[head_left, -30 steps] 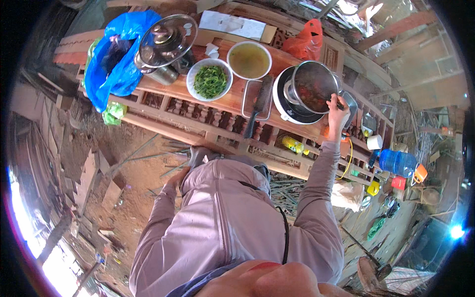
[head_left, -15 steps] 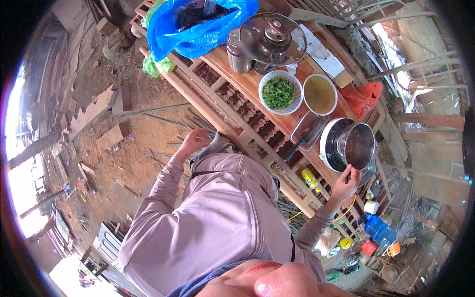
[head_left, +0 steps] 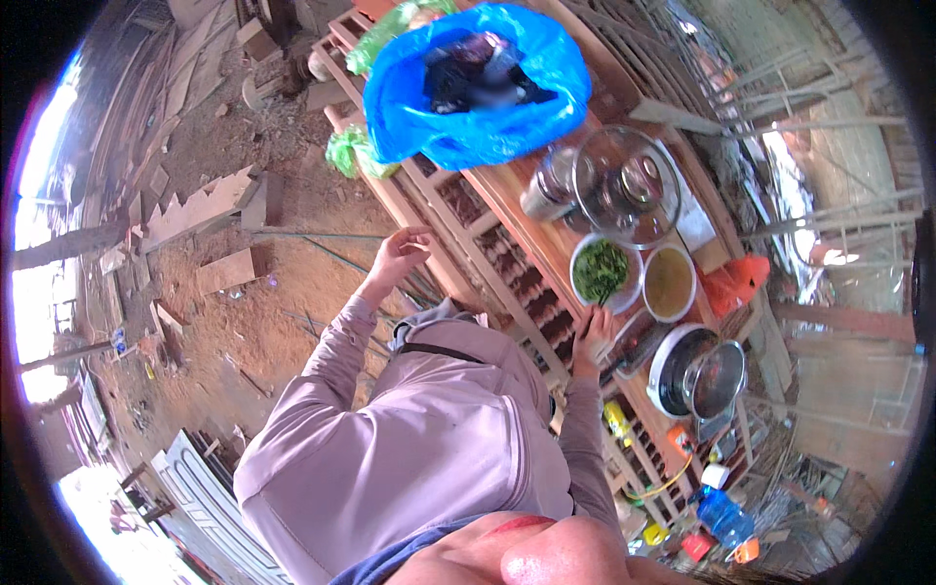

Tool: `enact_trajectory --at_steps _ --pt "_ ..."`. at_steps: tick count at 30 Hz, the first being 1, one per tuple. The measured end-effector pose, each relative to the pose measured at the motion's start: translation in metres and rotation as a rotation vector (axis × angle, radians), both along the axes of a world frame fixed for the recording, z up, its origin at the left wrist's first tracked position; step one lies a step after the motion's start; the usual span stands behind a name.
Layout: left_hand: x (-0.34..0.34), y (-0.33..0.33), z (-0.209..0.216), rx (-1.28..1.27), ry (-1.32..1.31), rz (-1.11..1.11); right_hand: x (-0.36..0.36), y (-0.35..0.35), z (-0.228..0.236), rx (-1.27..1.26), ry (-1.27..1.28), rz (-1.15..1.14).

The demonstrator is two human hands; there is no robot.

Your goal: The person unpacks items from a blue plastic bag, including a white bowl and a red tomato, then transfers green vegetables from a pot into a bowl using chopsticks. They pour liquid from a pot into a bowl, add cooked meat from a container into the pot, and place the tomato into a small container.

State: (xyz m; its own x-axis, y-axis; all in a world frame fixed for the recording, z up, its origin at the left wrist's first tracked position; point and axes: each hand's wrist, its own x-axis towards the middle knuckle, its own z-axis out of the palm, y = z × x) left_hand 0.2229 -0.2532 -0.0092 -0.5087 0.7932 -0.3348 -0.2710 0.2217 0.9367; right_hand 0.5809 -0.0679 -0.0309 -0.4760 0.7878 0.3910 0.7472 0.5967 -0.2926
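Observation:
My right hand (head_left: 593, 336) is at the near rim of a white bowl (head_left: 631, 295) of cooked green leaves (head_left: 600, 270). Its fingers are drawn together; whatever they pinch is too small to make out. Off to the left, my left hand (head_left: 400, 258) hovers beside the wooden bench edge, fingers loosely apart and holding nothing. A second white bowl (head_left: 670, 284) with yellowish broth stands right of the greens. Further right, a dark pan (head_left: 715, 378) rests on a white-rimmed round electric cooker (head_left: 669, 363). Between cooker and bowls, a shallow tray (head_left: 636, 343) is partly hidden by my hand.
A glass lid (head_left: 625, 185) lies at the back beside a metal canister (head_left: 551, 183). A large blue plastic bag (head_left: 478, 88) of dark contents fills the far end. A red bag (head_left: 736, 285) hangs at the far edge; a blue water jug (head_left: 726, 517) is at lower right.
My right hand has let go of the pan's handle and moved left to the bowl of greens. My left hand has risen slightly. The table has shifted down and right in view.

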Motion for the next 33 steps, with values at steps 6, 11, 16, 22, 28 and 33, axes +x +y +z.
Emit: enact_trajectory --at_steps 6,11,16,22,28,33 --pt "-0.114 0.058 0.024 0.274 0.152 0.180 -0.010 -0.014 -0.015 -0.102 -0.107 -0.047" --pt "-0.195 0.154 0.026 0.176 0.235 0.140 0.019 -0.038 0.012 -0.328 -0.129 -0.400" --pt "-0.249 0.242 -0.036 0.036 0.809 0.118 0.081 -0.092 0.033 -0.229 -0.172 -0.540" --pt "-0.272 0.316 -0.060 -0.238 1.120 0.048 0.147 -0.183 0.016 -0.320 -0.267 -0.873" --pt "-0.305 0.356 -0.059 -0.345 1.195 -0.204 0.152 -0.216 0.002 -0.404 -0.289 -0.951" --pt "-0.302 0.363 -0.055 -0.122 1.353 -0.194 0.147 -0.236 -0.003 -0.470 -0.294 -0.959"
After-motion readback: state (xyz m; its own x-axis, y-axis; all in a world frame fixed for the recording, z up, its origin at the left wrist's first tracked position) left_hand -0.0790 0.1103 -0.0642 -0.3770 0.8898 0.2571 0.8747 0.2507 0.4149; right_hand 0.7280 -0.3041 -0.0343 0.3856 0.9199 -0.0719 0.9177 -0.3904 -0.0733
